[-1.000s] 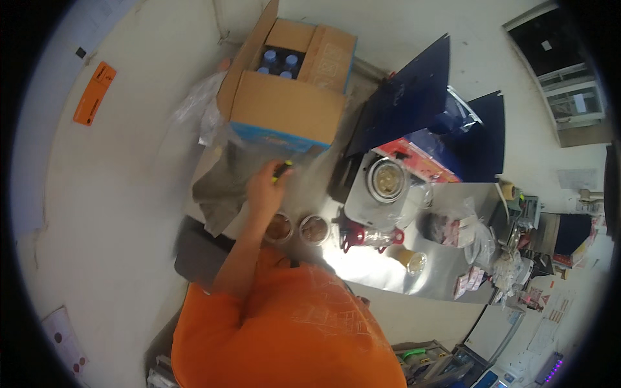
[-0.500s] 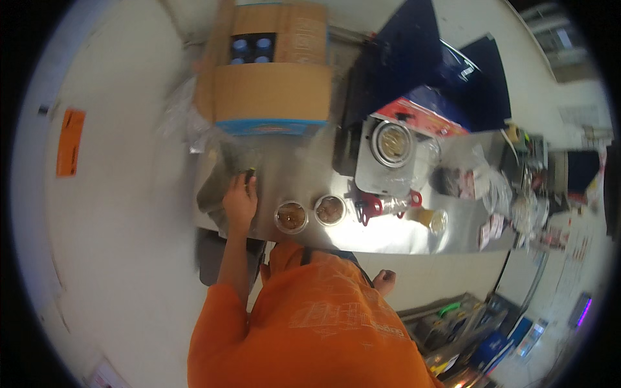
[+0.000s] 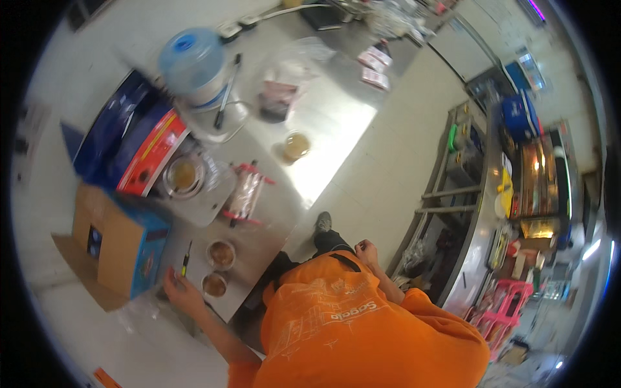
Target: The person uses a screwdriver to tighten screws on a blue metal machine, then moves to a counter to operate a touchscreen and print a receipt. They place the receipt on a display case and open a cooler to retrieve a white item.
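My left hand [image 3: 184,292] is at the table's left end, its fingers closed at the lower end of a slim black and yellow-green tool [image 3: 186,260]. The tool looks like a pen or a narrow knife; blur hides which. Beside it on the steel table [image 3: 275,223] stand two round clear tubs with brown contents, one tub [image 3: 222,255] slightly farther along than the other tub [image 3: 214,284]. My right hand [image 3: 367,251] hangs at my side, away from the table, fingers curled with nothing visible in them.
Beyond my left hand stands an open cardboard box [image 3: 123,258]. Behind the tubs are a red-handled frame [image 3: 244,193] and a blue-and-red machine [image 3: 145,152]. Farther along are a yellowish tub [image 3: 297,147] and a water jug [image 3: 191,61]. A steel counter [image 3: 475,239] lies to the right.
My view has swung right, bringing the water jug and right-hand counter into sight. My left hand still has the slim tool, now pointing away from me. My right hand still hangs curled.
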A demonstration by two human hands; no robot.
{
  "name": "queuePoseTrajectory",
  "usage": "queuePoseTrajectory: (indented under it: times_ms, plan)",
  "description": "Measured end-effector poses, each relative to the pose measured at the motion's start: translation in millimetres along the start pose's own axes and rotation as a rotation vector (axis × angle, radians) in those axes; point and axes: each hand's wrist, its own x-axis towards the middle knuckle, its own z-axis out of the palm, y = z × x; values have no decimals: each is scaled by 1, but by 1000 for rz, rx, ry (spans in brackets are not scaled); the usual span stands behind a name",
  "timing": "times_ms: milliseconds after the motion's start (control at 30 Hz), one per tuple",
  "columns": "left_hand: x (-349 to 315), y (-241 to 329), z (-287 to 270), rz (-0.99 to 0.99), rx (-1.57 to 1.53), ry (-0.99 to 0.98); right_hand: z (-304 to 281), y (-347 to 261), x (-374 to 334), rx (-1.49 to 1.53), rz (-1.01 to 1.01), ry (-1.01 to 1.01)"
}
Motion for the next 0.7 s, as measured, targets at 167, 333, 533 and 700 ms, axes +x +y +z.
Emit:
queuePoseTrajectory:
  times_ms: [167, 333, 533, 700]
  plan:
    - [-26, 199, 38, 101, -211, -120, -18, 78, 53, 53, 118, -39]
    - [-76, 308, 182, 439, -328, -706, -41, 201, 144, 282, 164, 127]
    - [-174, 313, 304, 380, -227, -1381, -147, 166, 238, 516, 273, 200]
    - [-188, 345, 384, 161, 130, -1396, -205, 138, 363, 547, 185, 81]
